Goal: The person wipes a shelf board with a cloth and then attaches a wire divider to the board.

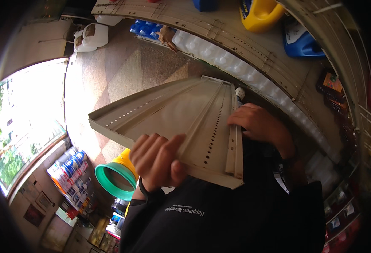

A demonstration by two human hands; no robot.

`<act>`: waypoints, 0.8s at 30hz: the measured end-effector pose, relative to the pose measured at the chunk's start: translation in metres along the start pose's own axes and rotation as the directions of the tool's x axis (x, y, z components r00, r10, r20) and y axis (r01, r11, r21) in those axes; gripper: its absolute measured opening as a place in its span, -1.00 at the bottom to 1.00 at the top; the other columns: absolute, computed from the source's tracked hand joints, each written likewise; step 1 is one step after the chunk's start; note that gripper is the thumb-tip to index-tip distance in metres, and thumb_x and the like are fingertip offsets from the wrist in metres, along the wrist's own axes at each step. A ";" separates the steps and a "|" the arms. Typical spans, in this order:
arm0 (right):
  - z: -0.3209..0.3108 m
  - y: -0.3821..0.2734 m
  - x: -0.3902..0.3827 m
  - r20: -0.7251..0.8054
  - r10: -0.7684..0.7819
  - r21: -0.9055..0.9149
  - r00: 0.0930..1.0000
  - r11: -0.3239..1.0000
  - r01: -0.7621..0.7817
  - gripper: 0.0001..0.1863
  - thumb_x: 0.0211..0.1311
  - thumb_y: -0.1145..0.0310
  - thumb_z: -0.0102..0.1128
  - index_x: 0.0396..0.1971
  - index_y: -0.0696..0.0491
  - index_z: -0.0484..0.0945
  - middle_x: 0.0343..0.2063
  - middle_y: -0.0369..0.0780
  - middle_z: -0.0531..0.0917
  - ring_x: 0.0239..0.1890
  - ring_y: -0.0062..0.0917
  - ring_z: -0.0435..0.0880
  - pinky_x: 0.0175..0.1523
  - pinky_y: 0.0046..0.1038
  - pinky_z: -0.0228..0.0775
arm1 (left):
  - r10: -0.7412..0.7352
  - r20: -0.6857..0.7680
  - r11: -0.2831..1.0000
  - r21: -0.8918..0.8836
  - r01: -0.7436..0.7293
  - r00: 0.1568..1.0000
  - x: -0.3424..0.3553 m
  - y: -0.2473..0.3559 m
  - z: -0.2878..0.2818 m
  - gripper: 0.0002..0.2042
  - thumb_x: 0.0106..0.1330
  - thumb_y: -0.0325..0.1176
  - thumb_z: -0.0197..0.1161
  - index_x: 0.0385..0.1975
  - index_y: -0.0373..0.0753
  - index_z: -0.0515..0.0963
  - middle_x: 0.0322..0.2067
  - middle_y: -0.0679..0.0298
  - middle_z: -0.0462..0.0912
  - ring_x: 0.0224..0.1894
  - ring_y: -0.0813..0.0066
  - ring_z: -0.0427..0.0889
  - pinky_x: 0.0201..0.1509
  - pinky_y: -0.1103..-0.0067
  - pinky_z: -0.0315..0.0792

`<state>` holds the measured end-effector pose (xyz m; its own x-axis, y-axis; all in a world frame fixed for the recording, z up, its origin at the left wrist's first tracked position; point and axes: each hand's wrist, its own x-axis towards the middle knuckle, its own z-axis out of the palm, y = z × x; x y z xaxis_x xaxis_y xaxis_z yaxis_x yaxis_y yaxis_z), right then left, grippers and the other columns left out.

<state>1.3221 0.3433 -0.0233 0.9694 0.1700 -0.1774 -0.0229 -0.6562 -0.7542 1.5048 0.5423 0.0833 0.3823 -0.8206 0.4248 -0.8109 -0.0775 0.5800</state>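
Note:
A long off-white metal shelf panel (173, 114) with raised rims and rows of holes lies tilted across the middle of the view, one end close to my body. My left hand (156, 158) grips its near end from the lower left, fingers curled over the rim. My right hand (257, 124) is closed on the panel's right long edge, fingertips on the rim. Part of a shoe (240, 93) shows just beyond the right edge.
Metal shelving (223, 29) runs along the upper right with yellow (261, 14) and blue jugs (303, 40) and white plastic containers (194, 44) below. White jugs (90, 38) stand upper left. A green-rimmed yellow tub (114, 181), stacked cans (67, 168) and a bright doorway (29, 109) are leftward.

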 end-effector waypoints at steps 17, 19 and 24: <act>-0.096 -0.105 -0.009 -0.080 -0.161 0.261 0.984 0.949 0.177 -0.44 -0.10 -0.02 0.32 -0.13 0.04 0.52 -0.13 -0.22 0.58 -0.14 -0.40 0.58 -0.07 -0.42 0.36 | 0.076 -0.053 0.996 -0.047 -0.078 0.996 0.001 0.013 0.013 -0.55 0.36 -0.09 -0.08 -0.40 -0.42 0.56 -0.74 0.29 0.43 -0.72 0.47 0.41 -0.64 0.61 0.22; -0.086 -0.100 -0.011 -0.187 -0.161 0.223 0.969 0.954 0.202 -0.58 -0.04 0.12 0.35 -0.22 0.04 0.54 -0.25 -0.25 0.60 -0.22 -0.41 0.59 -0.17 -0.46 0.38 | 0.127 -0.198 0.988 -0.058 -0.141 0.972 -0.001 0.010 0.027 -0.47 0.40 -0.03 -0.21 -0.45 -0.41 0.53 -0.73 0.23 0.47 -0.73 0.42 0.44 -0.65 0.58 0.26; -0.083 -0.090 -0.031 -0.298 -0.030 0.379 0.954 0.914 0.147 -0.71 -0.05 0.39 0.39 -0.29 0.10 0.55 -0.46 -0.20 0.65 -0.46 -0.35 0.63 -0.38 -0.47 0.42 | 0.108 -0.555 0.962 0.268 0.055 0.825 -0.035 -0.034 0.013 -0.46 0.43 -0.08 -0.44 -0.27 -0.39 0.48 -0.29 -0.09 0.54 -0.22 0.14 0.54 -0.14 0.24 0.43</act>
<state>1.3146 0.3359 0.1026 0.9985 -0.0369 0.0416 0.0288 -0.2964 -0.9546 1.5136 0.5666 0.0399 0.4738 -0.3714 0.7985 -0.8778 -0.2711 0.3948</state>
